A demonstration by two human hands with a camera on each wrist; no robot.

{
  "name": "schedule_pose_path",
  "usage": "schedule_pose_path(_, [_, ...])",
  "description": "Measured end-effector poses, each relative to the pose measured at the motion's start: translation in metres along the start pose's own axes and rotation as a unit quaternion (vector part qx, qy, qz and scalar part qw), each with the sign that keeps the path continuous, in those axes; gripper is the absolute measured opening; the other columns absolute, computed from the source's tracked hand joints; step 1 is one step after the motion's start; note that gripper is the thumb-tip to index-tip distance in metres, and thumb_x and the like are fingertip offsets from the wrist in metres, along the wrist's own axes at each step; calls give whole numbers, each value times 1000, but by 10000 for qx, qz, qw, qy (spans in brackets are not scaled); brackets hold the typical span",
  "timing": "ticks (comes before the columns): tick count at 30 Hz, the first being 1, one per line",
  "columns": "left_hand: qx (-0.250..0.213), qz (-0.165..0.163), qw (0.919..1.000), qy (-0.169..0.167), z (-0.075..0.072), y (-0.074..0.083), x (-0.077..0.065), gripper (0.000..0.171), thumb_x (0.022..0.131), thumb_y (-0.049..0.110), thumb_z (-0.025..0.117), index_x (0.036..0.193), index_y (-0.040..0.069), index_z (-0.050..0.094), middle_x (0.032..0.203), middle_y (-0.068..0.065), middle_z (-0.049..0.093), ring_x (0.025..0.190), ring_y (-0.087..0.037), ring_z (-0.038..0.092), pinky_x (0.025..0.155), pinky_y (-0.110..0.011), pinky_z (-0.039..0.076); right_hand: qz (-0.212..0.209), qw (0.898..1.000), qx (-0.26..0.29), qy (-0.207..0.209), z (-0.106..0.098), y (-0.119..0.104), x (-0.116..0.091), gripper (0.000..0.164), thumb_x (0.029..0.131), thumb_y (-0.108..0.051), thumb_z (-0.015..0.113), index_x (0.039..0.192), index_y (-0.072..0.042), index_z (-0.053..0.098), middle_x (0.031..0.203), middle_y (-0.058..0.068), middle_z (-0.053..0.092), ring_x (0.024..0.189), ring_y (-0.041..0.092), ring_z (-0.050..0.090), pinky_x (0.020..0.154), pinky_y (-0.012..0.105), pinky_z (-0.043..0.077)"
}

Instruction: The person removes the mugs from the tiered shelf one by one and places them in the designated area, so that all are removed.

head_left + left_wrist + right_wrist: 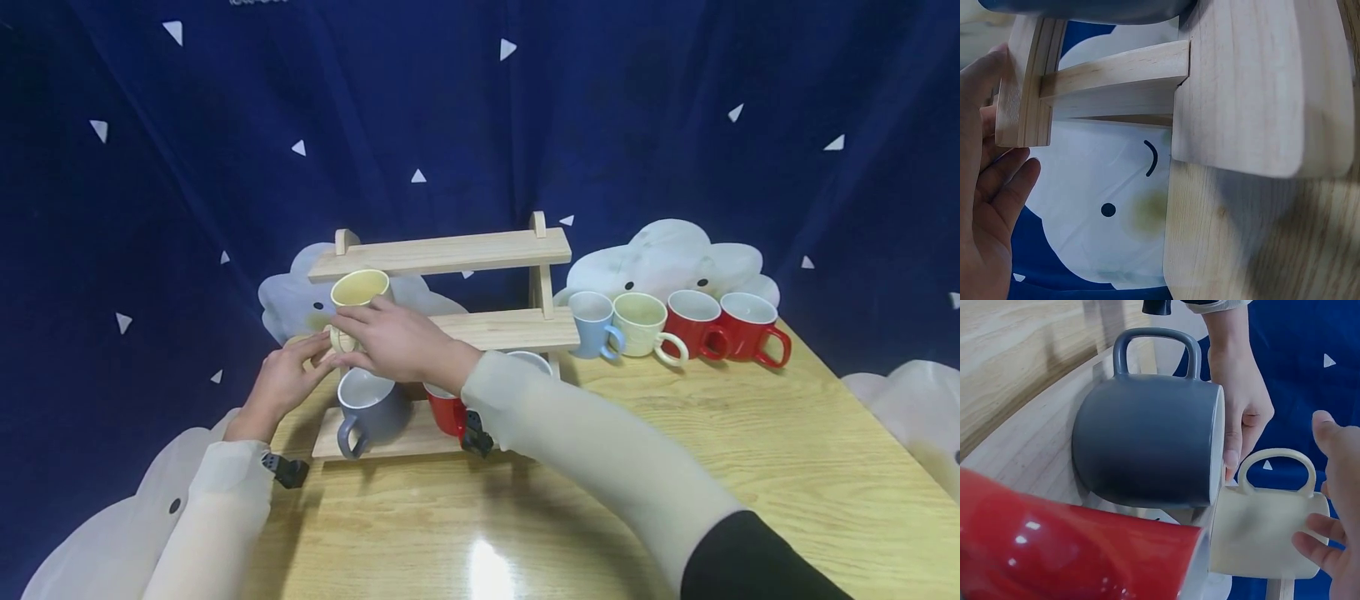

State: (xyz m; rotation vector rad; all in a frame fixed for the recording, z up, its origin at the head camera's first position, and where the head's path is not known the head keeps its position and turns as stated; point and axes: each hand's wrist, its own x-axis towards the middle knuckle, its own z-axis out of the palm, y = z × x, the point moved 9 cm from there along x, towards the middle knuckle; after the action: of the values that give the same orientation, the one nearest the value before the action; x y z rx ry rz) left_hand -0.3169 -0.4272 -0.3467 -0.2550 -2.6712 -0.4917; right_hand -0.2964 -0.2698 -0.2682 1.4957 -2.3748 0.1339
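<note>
A cream mug [362, 287] with a yellowish inside stands at the left end of the wooden rack's middle shelf [502, 330]. My right hand [397, 340] is at this mug. In the right wrist view its fingertips overlap the mug's wall near the rim, while the thumb stands away from the handle. With my left hand [283, 383] I grip the left end of that shelf, some fingers lying below the board in the left wrist view. Below, a grey mug [371, 408] and a red mug [446, 410] stand on the bottom shelf, the red one partly hidden by my right arm.
To the right of the rack, a light blue mug [591, 325], a pale green mug [639, 327] and two red mugs stand in a row on the wooden table [750, 433]. The top shelf [450, 252] lies above my hands. A dark blue curtain [420, 100] hangs behind.
</note>
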Motion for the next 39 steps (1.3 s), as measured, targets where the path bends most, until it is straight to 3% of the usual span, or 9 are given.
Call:
schedule_pose_path(6, [4,-20,10000,3,0,0,0,50,95,41,64,128,3,64,134,-17,57,122,-44,52,98,-63,40,89,9996,-206,-155,8,0,5,65,100,-58,41,151,-18,40,154,-1,40,127,23,46,91,36,52])
schedule_pose_path(16, [-67,-80,9999,20,1,0,-1,57,94,48,62,132,6,61,137,-13,56,125,-41,51,100,-62,39,70,9998,-146,-134,7,3,4,57,102,-51,43,149,-19,42,152,-1,41,124,22,47,91,34,51])
schedule_pose_path(24, [-21,-106,9999,-6,0,0,-1,57,95,48,61,133,6,60,137,-15,55,126,-42,50,102,-61,37,-18,9981,-183,583,-5,9,-5,51,99,-52,49,133,-16,59,131,-4,61,114,17,49,100,28,39])
schedule_pose_path(31, [-25,3,10000,63,1,0,-1,54,94,43,64,132,5,61,137,-15,56,124,-42,51,100,-61,39,107,9961,12,878,-7,21,-17,41,99,-46,54,126,-16,63,125,-5,64,116,17,50,104,28,36])
schedule_pose_path(39, [20,1,10000,61,0,2,0,53,94,44,64,132,5,61,138,-15,55,125,-43,50,100,-61,38,354,9933,-145,1089,-7,31,-26,29,99,-37,59,121,-19,63,125,-6,64,122,16,52,107,31,38])
